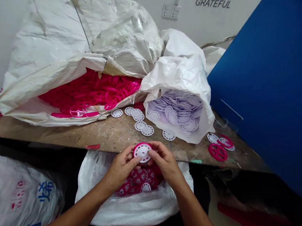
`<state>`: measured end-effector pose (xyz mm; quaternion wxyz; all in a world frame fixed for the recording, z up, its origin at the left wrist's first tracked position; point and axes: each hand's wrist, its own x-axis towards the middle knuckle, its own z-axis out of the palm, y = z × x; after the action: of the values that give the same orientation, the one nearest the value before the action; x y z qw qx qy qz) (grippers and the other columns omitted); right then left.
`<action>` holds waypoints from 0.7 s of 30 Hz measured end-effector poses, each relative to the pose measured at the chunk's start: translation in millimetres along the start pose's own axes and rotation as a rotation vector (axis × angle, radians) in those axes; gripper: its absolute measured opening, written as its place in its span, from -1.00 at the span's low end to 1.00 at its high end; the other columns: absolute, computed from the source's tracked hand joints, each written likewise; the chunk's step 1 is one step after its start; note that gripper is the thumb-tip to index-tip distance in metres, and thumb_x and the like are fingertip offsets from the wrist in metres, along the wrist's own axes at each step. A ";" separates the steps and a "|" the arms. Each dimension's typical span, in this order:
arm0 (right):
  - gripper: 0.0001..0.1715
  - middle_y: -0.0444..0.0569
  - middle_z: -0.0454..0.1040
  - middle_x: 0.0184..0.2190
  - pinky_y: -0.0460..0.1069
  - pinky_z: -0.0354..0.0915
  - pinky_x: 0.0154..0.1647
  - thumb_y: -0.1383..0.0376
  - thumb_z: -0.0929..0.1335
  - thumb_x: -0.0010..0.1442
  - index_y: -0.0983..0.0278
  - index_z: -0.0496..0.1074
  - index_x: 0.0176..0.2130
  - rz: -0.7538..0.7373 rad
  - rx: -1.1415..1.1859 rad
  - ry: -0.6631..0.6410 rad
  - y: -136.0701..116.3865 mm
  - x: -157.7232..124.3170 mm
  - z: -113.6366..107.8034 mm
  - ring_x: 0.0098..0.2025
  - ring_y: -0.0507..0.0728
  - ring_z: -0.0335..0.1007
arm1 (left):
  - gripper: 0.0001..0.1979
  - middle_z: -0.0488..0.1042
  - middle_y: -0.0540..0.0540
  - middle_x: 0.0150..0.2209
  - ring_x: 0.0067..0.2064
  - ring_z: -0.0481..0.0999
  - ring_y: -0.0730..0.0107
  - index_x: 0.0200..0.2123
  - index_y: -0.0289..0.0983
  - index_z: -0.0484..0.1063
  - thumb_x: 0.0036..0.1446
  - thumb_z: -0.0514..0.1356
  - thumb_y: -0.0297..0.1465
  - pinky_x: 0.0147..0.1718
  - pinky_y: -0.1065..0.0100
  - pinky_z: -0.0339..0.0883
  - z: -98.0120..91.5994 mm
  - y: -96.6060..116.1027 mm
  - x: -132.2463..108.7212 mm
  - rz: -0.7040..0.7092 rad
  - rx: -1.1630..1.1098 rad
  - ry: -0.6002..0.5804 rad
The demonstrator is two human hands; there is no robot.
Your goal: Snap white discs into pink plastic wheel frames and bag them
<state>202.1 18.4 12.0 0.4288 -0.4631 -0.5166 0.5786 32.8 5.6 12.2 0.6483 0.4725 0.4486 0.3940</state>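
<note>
Both hands grip one white slotted disc with a pink rim [142, 152], held above the mouth of an open white sack [94, 195]. My left hand [123, 162] pinches its left edge, thumb on the white face. From the right, my right hand [166, 162] holds the same disc, its thumb also on the face. Beneath them, the sack contains several pink-and-white round pieces [139, 176]. Beyond my hands, loose white discs [148, 130] lie on the worktable [117, 138].
A large white sack [25, 82] spills pink plastic parts [90, 90] at the left. Beside it a smaller sack [183, 70] is full of white discs [182, 110]. Pink wheels [217, 152] lie near a blue panel [273, 84]. Another printed sack [9, 185] stands lower left.
</note>
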 end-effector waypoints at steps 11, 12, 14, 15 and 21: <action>-0.69 -0.09 0.48 -0.31 -0.03 0.29 -0.30 0.20 0.36 0.12 0.19 0.38 -0.10 -0.069 -0.344 -0.086 -2.5 -1.6 -15.7 -0.32 0.09 0.40 | -0.65 0.55 -0.11 -0.23 -0.30 0.53 0.31 -0.02 -0.24 0.38 0.10 0.16 -0.33 -0.34 0.37 0.38 -11.8 -0.2 -11.5 -0.036 0.170 -0.108; -0.66 -0.06 0.49 -0.29 -0.02 0.29 -0.30 0.17 0.35 0.12 0.20 0.40 -0.09 -0.102 -0.460 -0.029 -4.2 3.6 -26.5 -0.32 0.10 0.40 | -0.64 0.56 -0.10 -0.22 -0.29 0.53 0.30 -0.02 -0.23 0.40 0.08 0.18 -0.35 -0.32 0.36 0.38 -19.6 6.5 -11.7 -0.017 0.252 -0.124; -0.64 0.01 0.47 -0.21 0.03 0.28 -0.23 0.08 0.31 0.14 0.21 0.45 -0.13 -0.190 -0.704 0.192 -2.5 19.1 -51.4 -0.27 0.14 0.39 | -0.65 0.56 -0.09 -0.21 -0.26 0.54 0.28 -0.04 -0.20 0.43 0.06 0.20 -0.36 -0.27 0.35 0.37 -41.6 21.9 -7.4 0.063 0.466 -0.036; -0.59 0.04 0.45 -0.16 0.06 0.28 -0.21 0.04 0.30 0.14 0.22 0.45 -0.11 -0.212 -0.812 0.317 0.8 28.1 -63.7 -0.24 0.18 0.39 | -0.68 0.56 -0.09 -0.21 -0.25 0.53 0.27 -0.06 -0.20 0.44 0.08 0.18 -0.35 -0.25 0.34 0.36 -55.5 30.0 -2.7 0.125 0.585 0.065; -0.31 0.09 0.38 -0.07 0.14 0.28 -0.11 -0.06 0.27 0.06 0.24 0.37 0.08 -0.162 -1.064 0.377 25.1 58.7 -106.4 -0.14 0.26 0.38 | -0.74 0.49 -0.22 -0.09 -0.06 0.45 0.17 -0.12 -0.31 0.44 0.16 0.06 -0.40 -0.07 0.23 0.27 -152.1 68.6 47.9 0.375 1.183 0.685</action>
<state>293.9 94.5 -22.5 0.2645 -0.6693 -0.6853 0.1113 -104.5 106.5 45.5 0.0265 0.6644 0.6770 0.3155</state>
